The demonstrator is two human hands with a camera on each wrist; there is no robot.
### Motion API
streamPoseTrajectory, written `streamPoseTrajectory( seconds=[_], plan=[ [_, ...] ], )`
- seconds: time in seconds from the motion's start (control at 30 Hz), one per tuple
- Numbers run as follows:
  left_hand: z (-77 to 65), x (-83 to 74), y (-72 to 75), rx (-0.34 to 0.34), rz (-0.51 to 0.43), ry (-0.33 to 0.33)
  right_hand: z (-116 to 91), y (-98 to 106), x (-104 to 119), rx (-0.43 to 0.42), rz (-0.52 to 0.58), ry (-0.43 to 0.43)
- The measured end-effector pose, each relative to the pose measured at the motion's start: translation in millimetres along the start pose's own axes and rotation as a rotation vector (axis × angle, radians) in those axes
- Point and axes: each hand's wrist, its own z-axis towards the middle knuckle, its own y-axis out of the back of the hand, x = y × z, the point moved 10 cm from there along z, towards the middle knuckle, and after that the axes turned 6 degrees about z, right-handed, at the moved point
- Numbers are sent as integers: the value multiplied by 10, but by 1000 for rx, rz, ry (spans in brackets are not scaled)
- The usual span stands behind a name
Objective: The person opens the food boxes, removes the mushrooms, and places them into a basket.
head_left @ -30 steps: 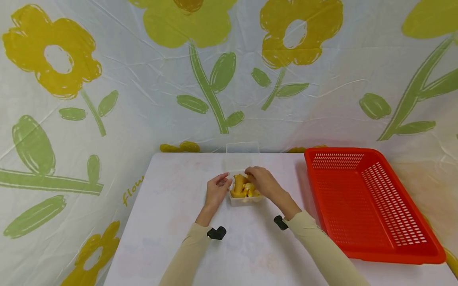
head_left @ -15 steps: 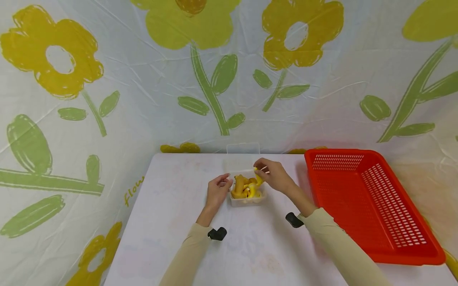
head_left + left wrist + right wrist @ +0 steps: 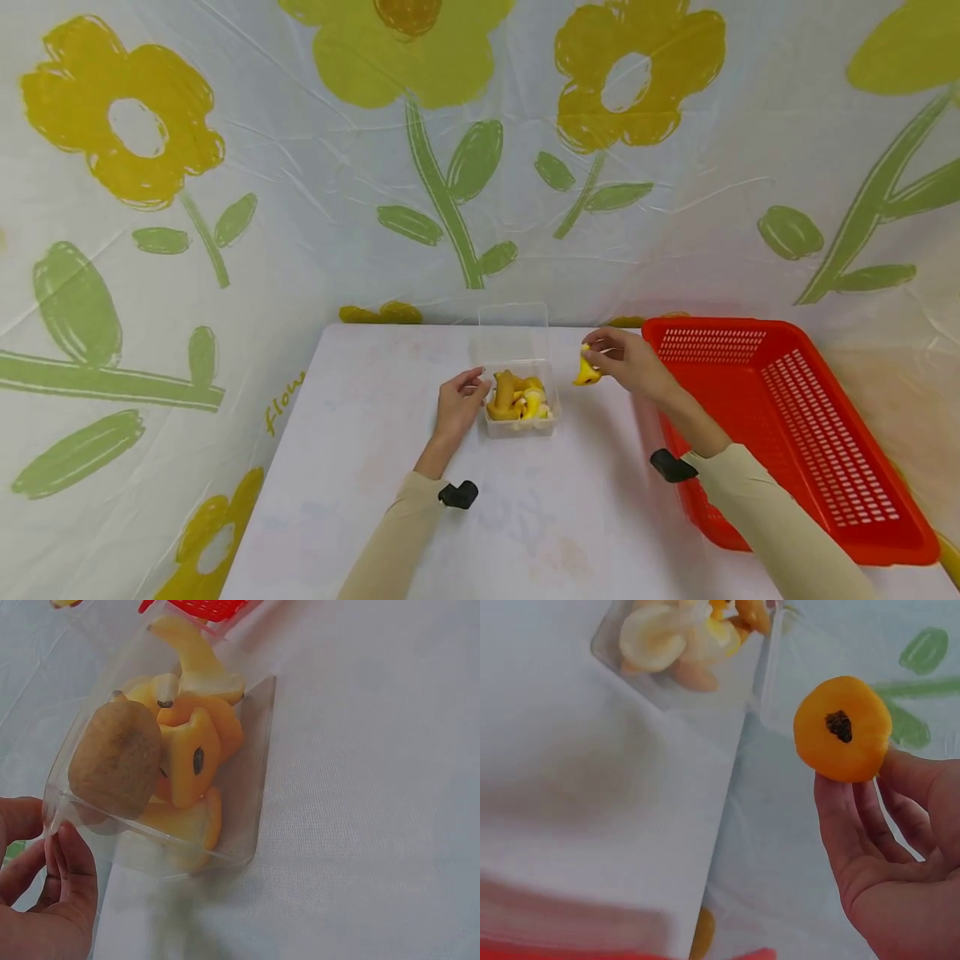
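My right hand (image 3: 632, 363) pinches a small yellow pear-shaped fruit (image 3: 587, 368) by its narrow end, above the table between the clear box and the red basket. In the right wrist view its rounded orange end (image 3: 843, 729) shows a dark patch. My left hand (image 3: 457, 407) holds the near-left rim of the clear plastic box (image 3: 522, 429) between thumb and fingers. Several yellow fruit-like pieces lie heaped inside, among them a brownish potato-like piece (image 3: 116, 761) and a pale-necked yellow piece (image 3: 196, 664). Whether they are real or toys I cannot tell.
The box's clear lid (image 3: 513, 343) stands open behind it at the table's back edge. A large red perforated basket (image 3: 765, 442) stands on the right, under my right forearm. A flower-printed sheet (image 3: 337, 183) hangs behind the white table (image 3: 360, 433).
My right hand has lifted the yellow pear-shaped fruit out of the box and carried it right, towards the red basket. My left hand has stayed at the box's left side.
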Motion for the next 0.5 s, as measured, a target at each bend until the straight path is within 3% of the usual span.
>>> streamPoseTrajectory(
  seconds=[0.13,0.5],
  plan=[
    [-13,4,1,4,-2,14,-85,202,-141,3,76,-26],
    [-6,-15,-8,9,-16,-10,-355,715,-507,-47,120,-115]
  ],
)
